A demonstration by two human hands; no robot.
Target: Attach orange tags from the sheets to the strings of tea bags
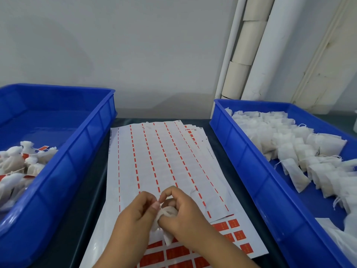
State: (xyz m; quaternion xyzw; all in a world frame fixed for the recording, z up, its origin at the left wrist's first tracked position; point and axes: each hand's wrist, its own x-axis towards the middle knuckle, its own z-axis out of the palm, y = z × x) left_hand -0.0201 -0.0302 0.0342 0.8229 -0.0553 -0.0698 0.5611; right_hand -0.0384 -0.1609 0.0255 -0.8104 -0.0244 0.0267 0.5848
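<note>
A soft white mesh tea bag [167, 213], crumpled, sits pinched between both hands over the white tag sheets [154, 161]. The left hand [135, 215] and right hand [181, 211] each have their grip curled onto it. Print on the orange tags [239, 235] is too small to read. Blue plastic trays [251, 161] flank the sheets on the dark table [92, 190].
</note>
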